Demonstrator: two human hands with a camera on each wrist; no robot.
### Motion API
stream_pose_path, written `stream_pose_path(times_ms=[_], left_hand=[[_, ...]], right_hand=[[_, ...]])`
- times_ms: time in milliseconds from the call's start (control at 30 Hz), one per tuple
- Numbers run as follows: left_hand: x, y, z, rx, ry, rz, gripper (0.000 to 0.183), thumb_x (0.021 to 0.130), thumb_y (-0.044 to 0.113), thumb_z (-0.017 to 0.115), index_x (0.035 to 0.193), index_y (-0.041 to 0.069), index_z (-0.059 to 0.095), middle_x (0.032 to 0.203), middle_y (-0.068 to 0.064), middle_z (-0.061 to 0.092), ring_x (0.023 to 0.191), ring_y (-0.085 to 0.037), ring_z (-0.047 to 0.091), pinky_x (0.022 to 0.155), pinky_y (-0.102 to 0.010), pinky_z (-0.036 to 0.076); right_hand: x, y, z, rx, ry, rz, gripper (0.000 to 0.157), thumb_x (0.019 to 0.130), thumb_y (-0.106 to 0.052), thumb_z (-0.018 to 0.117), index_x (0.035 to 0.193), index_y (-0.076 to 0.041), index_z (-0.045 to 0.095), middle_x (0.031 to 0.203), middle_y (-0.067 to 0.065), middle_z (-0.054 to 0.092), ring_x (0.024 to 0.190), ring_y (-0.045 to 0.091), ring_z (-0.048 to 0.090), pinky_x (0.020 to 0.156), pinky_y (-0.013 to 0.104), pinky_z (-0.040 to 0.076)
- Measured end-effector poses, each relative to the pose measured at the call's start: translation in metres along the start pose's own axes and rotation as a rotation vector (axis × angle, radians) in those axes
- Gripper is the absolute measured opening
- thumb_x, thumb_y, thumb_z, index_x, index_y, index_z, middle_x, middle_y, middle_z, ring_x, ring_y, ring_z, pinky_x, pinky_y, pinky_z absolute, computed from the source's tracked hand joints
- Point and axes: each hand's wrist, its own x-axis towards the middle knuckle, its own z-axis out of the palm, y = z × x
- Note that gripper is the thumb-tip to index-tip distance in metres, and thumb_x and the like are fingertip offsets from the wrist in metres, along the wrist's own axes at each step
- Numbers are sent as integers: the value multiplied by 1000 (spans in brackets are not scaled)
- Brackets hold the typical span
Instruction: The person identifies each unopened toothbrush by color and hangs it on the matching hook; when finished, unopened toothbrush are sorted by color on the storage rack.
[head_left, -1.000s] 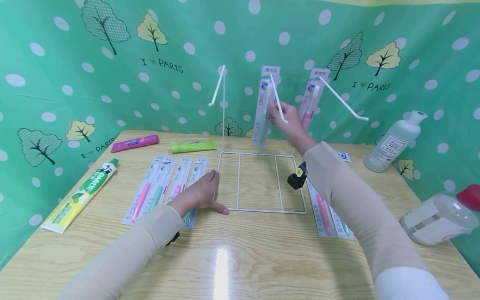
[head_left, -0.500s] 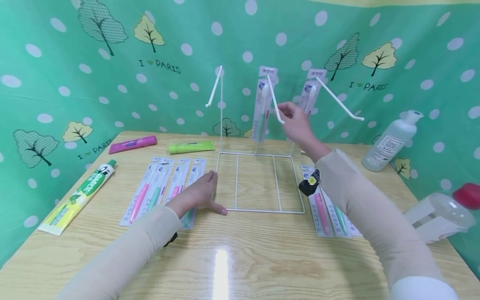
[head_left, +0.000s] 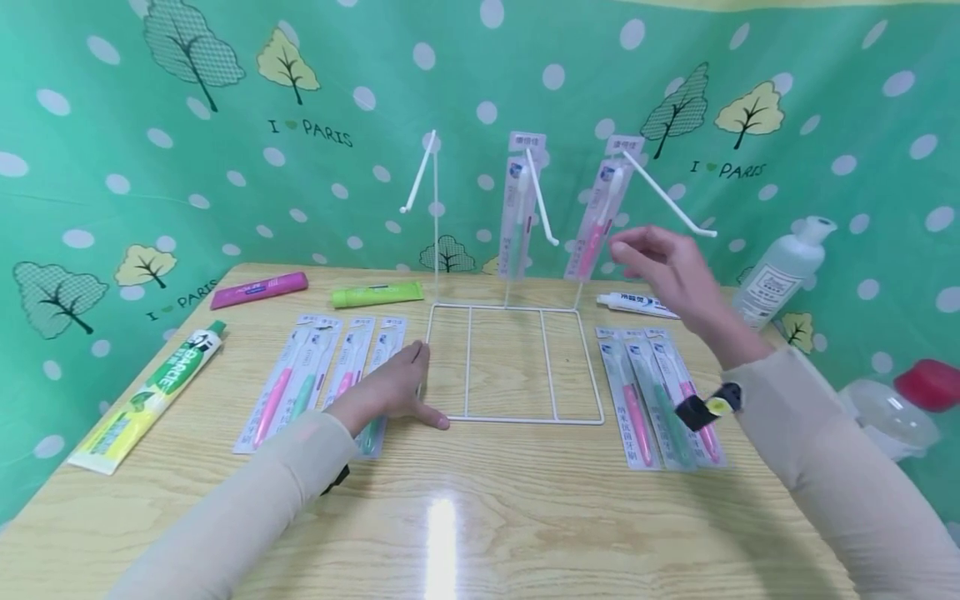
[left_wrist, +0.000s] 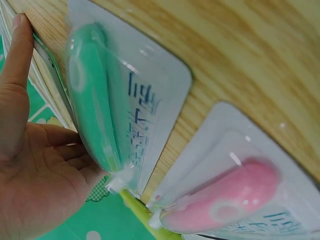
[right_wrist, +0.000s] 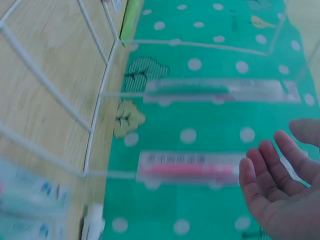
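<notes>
A white wire display rack [head_left: 557, 367] stands mid-table with three long hooks at its top. My left hand [head_left: 397, 387] rests at the base's left side, thumb stretched towards the front corner. In the left wrist view, a packaged green toothbrush [left_wrist: 95, 95] and a pink one [left_wrist: 225, 200] lie beside that hand. One packaged green toothbrush [head_left: 517, 221] hangs from the middle hook, and a packaged pink toothbrush [head_left: 597, 221] from the right hook; the left hook is bare. My right hand [head_left: 671, 271] hovers right of the pink one, fingers loosely bent around nothing.
Packaged toothbrushes [head_left: 281, 383] lie left of the rack; three more packs [head_left: 660, 400] lie right. Toothpaste tubes lie around: yellow-green [head_left: 150, 400], magenta [head_left: 258, 289], lime [head_left: 377, 294], white [head_left: 637, 304]. A pump-less bottle [head_left: 780, 271] and a red-capped bottle [head_left: 892, 417] stand right.
My right hand has moved away from the hanging toothbrushes, rightwards and nearer, uncovering the pink one and the white tube. The left hand stays at the rack's base.
</notes>
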Motion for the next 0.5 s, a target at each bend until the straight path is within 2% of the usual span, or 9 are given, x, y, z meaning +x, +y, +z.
stream_pose_path(times_ms=[100,300,500], left_hand=[[0,0,0,-6,1,5,131,55,65,72,142,-6,7,148,-24,5,136,-34,8,110,-42,13],[0,0,1,-13,1,7,130,56,64,72,142,-6,6,148,-24,4,135,-35,8,110,-43,14],[-1,1,0,-10,-1,7,128,57,63,73,142,-6,7,148,-24,4,135,-36,8,109,-45,14]], right_hand=[[-17,13,-17,-42,7,53,47,89,-43,53,121,-9,54,113,5,58,94,14,58,81,24,48],[-45,47,-39,-69,21,215,51,87,-47,53,125,-13,50,117,3,53,95,9,55,82,25,44],[-65,83,-51,-28,39,271,56,88,-45,52,127,-6,45,120,8,49,95,1,54,76,14,48]])
